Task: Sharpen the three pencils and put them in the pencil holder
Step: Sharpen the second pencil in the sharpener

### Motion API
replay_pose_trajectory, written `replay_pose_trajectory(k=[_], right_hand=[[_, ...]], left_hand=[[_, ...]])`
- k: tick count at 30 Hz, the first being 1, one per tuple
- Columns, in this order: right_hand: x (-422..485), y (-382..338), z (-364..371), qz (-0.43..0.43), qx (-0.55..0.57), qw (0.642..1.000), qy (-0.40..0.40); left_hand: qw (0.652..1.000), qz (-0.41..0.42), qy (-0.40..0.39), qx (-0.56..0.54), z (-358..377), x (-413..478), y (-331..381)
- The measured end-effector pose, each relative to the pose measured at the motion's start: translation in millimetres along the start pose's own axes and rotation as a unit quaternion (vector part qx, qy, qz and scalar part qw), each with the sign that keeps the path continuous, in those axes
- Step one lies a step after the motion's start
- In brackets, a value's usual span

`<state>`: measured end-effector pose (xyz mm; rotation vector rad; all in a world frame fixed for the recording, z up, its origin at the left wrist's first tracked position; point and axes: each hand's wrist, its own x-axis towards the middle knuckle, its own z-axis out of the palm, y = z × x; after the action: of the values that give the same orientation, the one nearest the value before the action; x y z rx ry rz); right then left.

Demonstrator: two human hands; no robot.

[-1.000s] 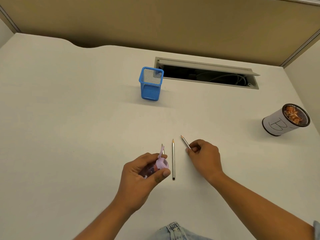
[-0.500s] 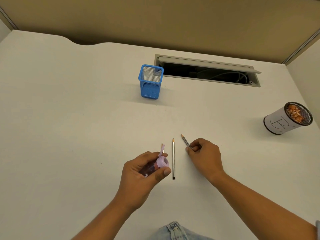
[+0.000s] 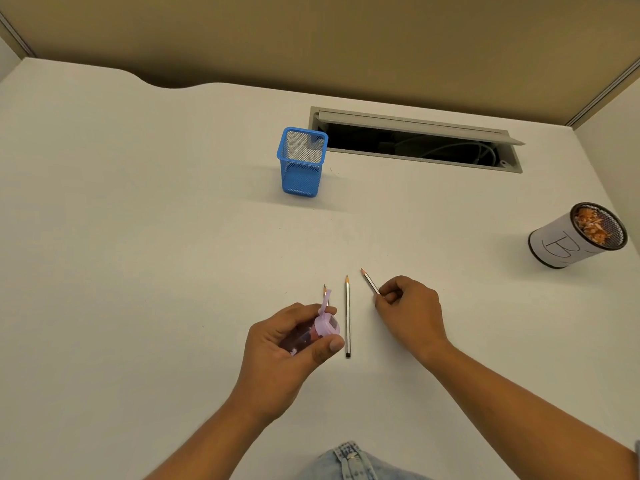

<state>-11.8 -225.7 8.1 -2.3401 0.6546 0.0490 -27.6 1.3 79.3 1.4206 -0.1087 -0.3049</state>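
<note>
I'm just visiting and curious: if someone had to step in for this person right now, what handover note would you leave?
Left hand grips the lilac sharpener, its cap flipped open.
Right hand pinches the right pencil.
Middle pencil lies on the table between the hands; the left pencil is mostly hidden behind the sharpener, only its tip showing.
Blue pencil holder stands farther back, no pencil in it.
Done: nothing stored yet.
Left: sharpen all three, drop them in.

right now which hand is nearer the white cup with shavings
Right. The right hand is below-left of the white cup; the left hand is farther left, beyond the middle pencil.
</note>
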Motion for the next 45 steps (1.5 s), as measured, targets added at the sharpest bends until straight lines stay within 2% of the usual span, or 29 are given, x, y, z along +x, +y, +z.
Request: replay_pose_trajectory(k=[14,21,29,40,45], right_hand=[[3.1,-1.1,-1.3,0.016,-0.016,1.000,-0.020],[2.8,-2.4,-6.2,-0.055,-0.074,0.996,-0.016],[0.2,-0.1,-10.8,-0.092,-0.090,0.992,-0.007],[0.0,3.1,-9.4,-0.052,-0.079,0.995,-0.006],[1.7,2.5,-9.4,-0.070,-0.096,0.993,-0.005]], left_hand=[[1.000,-0.002,0.001,0.003,0.3,-0.2,0.5],[1.000,0.002,0.000,0.009,0.7,-0.4,-0.2],[1.000,-0.002,0.002,0.013,1.6,1.7,0.0],[1.000,0.002,-0.003,0.021,2.6,3.4,-0.1],[1.000,0.001,-0.001,0.019,3.1,3.4,-0.2]])
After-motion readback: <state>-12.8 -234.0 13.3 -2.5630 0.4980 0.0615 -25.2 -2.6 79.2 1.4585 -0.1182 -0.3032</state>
